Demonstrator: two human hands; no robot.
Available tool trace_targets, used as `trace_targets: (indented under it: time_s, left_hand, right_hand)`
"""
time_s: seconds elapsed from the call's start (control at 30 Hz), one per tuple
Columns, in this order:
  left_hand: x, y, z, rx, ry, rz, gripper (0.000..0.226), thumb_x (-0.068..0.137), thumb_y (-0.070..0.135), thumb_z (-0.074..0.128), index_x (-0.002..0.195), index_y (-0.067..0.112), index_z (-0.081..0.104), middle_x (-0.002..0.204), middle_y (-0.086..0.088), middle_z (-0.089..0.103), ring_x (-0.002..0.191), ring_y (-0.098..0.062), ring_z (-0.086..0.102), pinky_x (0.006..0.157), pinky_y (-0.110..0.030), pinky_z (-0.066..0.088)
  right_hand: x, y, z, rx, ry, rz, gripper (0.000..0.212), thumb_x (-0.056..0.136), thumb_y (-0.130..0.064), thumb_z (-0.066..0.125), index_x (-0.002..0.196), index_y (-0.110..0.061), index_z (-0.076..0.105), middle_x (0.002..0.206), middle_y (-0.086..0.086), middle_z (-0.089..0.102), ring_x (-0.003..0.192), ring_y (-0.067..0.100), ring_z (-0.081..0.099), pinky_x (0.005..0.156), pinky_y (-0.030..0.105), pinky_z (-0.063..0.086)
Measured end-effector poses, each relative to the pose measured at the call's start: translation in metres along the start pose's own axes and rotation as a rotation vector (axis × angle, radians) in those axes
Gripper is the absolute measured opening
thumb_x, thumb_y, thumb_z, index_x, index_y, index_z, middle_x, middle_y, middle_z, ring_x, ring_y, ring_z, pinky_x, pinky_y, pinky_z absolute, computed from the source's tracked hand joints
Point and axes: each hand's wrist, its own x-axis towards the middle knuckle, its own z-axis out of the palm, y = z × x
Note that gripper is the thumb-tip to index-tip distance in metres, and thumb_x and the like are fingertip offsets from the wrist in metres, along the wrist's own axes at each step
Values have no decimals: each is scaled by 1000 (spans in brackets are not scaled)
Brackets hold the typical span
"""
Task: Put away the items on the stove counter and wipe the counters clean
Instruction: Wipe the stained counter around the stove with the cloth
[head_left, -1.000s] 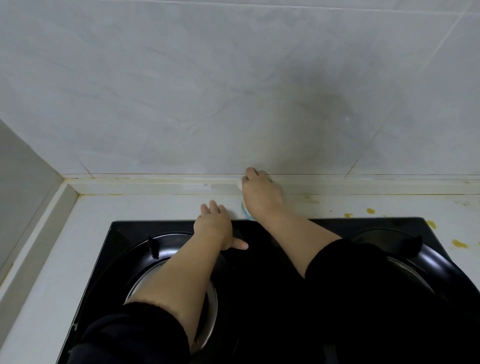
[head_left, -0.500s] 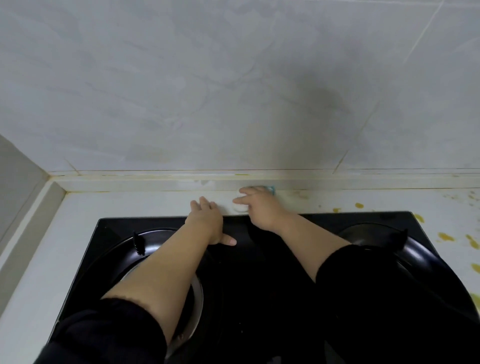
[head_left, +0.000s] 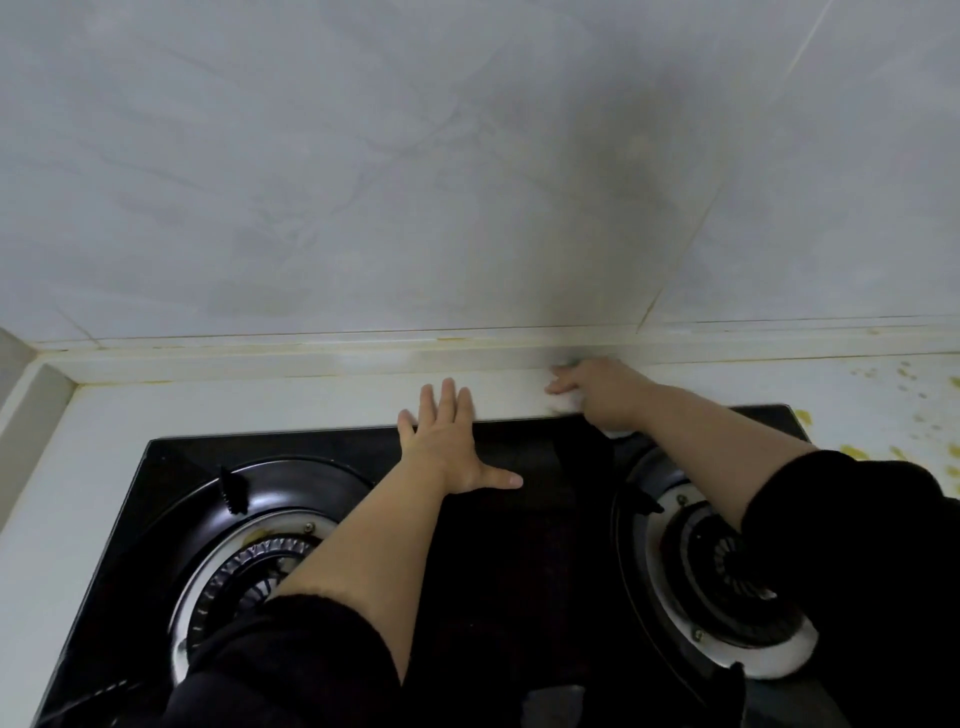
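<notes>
My left hand (head_left: 448, 441) lies flat with spread fingers on the back edge of the black gas stove (head_left: 540, 519), its fingertips on the white counter (head_left: 260, 405). My right hand (head_left: 597, 387) presses a white cleaning pad (head_left: 566, 402) onto the counter strip behind the stove, close to the raised back ledge (head_left: 311, 358). Most of the pad is hidden under the hand, and the hand is blurred.
Yellow stains (head_left: 852, 451) dot the counter at the right of the stove. Two burners show, the left burner (head_left: 249, 566) and the right burner (head_left: 727, 566), partly under my dark sleeves. A grey tiled wall (head_left: 467, 182) rises behind the ledge.
My right hand with the pad has slid to the right along the back strip, away from my left hand. The left hand has stayed on the stove's back edge. The view has shifted.
</notes>
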Motion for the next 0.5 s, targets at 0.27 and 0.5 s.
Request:
trace_targets:
  time_s: [0.27, 0.5]
  left_hand:
    - [-3, 3, -2, -13, 20, -25, 134, 62, 81, 59, 148, 14, -19, 156, -1, -26, 143, -25, -24, 116, -53, -1]
    - [-4, 1, -3, -26, 21, -8, 132, 62, 81, 58, 149, 15, -17, 156, -1, -25, 142, -25, -24, 116, -51, -3]
  right_hand:
    - [5, -33, 12, 26, 89, -114, 54, 82, 8, 50, 130, -17, 55, 144, 2, 45, 132, 21, 39, 106, 24, 28]
    - [1, 41, -6, 48, 39, -89, 28, 76, 8, 59, 98, -6, 70, 113, 13, 59, 112, 31, 53, 96, 31, 38]
